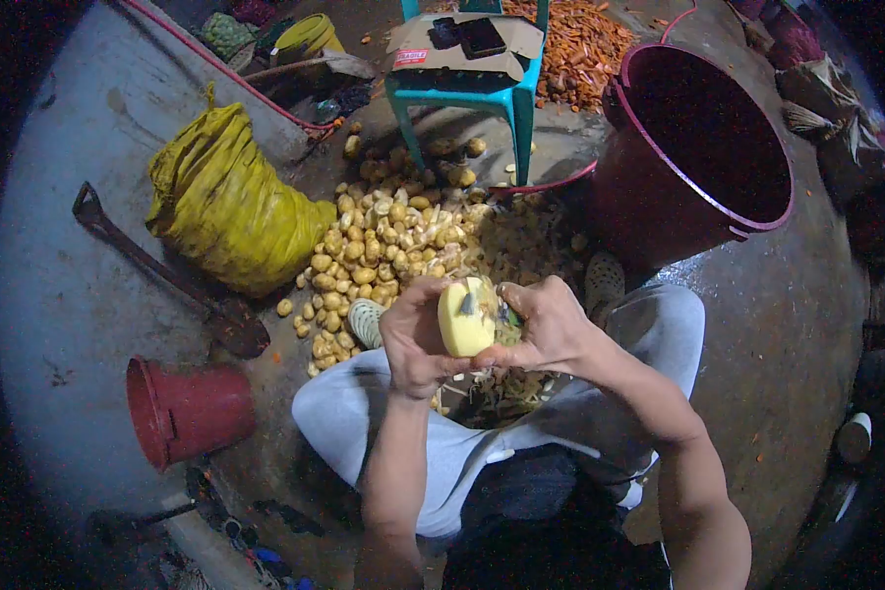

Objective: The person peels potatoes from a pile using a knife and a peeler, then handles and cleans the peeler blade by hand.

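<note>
A large, mostly peeled potato (pixel 459 329) with pale yellow flesh is held up in front of my lap. My left hand (pixel 410 339) is closed around its left side. My right hand (pixel 548 323) is closed at the potato's right side on a peeler (pixel 507 315), of which a dark green part shows between the fingers; the rest is hidden. Beyond the hands lies a heap of potatoes (pixel 383 241), and peelings (pixel 521 236) are scattered on the floor to its right and beneath my hands.
A yellow sack (pixel 231 197) lies left of the heap, beside a shovel (pixel 157 256) and a small red bucket (pixel 202 408). A large dark red tub (pixel 639 177) stands at right. A teal chair (pixel 522 118) bears cardboard and a phone (pixel 483 37); orange peelings (pixel 580 49) lie behind it.
</note>
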Motion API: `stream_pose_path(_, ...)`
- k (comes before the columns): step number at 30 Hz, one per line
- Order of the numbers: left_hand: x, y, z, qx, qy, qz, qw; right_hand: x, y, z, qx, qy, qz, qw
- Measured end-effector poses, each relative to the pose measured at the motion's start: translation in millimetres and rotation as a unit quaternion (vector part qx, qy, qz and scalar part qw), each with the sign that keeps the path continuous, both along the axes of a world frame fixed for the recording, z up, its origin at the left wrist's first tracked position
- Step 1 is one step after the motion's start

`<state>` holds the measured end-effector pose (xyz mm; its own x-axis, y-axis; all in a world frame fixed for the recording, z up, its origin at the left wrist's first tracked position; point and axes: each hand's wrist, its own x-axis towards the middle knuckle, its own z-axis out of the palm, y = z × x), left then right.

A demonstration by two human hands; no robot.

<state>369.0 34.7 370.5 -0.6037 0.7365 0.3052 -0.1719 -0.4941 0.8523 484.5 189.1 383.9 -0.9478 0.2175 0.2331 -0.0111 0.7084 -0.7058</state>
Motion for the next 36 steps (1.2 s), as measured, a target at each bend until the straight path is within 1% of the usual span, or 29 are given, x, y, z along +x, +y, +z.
stream_pose_path(3,2,1,-2,-0.015,-0.027,0.021,0.999,1,-4,-1,0.023,0.016,-0.017,0.999)
stream_pose_path(5,6,4,0,-0.014,-0.035,0.053,0.998,0,-6,-5,0.075,0.039,-0.059,0.995)
stream_pose_path(9,8,7,-2,-0.022,-0.034,0.080,0.996,0,-10,-5,0.095,0.044,-0.088,0.991)
stream_pose_path(11,9,7,-2,-0.012,-0.063,0.044,0.997,-4,-5,-17,-0.045,0.056,-0.006,0.997)
stream_pose_path(12,9,8,0,-0.012,-0.063,0.044,0.997,-4,-2,-13,-0.045,0.057,-0.006,0.997)
stream_pose_path(14,10,10,4,0.021,-0.145,0.010,0.989,-6,4,0,-0.192,-0.008,-0.008,0.981)
stream_pose_path(15,10,9,4,0.021,-0.145,0.011,0.989,-6,7,0,-0.192,-0.008,-0.008,0.981)
stream_pose_path(17,5,6,1,-0.003,-0.150,-0.017,0.989,-7,11,0,-0.103,-0.032,0.006,0.994)
stream_pose_path(19,2,3,1,-0.014,-0.135,-0.034,0.990,-6,8,0,-0.115,-0.030,0.004,0.993)
stream_pose_path(21,2,0,3,-0.017,-0.126,-0.073,0.989,-6,6,0,-0.140,-0.027,0.001,0.990)
stream_pose_path(25,-1,-3,2,-0.024,-0.110,-0.086,0.990,-5,5,5,-0.127,-0.045,0.012,0.991)
stream_pose_path(27,-2,-3,0,-0.017,-0.096,-0.094,0.991,-4,3,7,-0.163,-0.023,0.014,0.986)
stream_pose_path(31,1,-1,0,-0.008,-0.086,-0.089,0.992,-3,3,6,-0.166,-0.016,0.017,0.986)
stream_pose_path(33,2,-1,0,-0.018,-0.060,-0.053,0.997,-3,3,1,-0.119,0.000,0.012,0.993)
stream_pose_path(36,5,1,-1,-0.009,-0.048,-0.023,0.999,-3,1,0,-0.095,0.023,0.007,0.995)
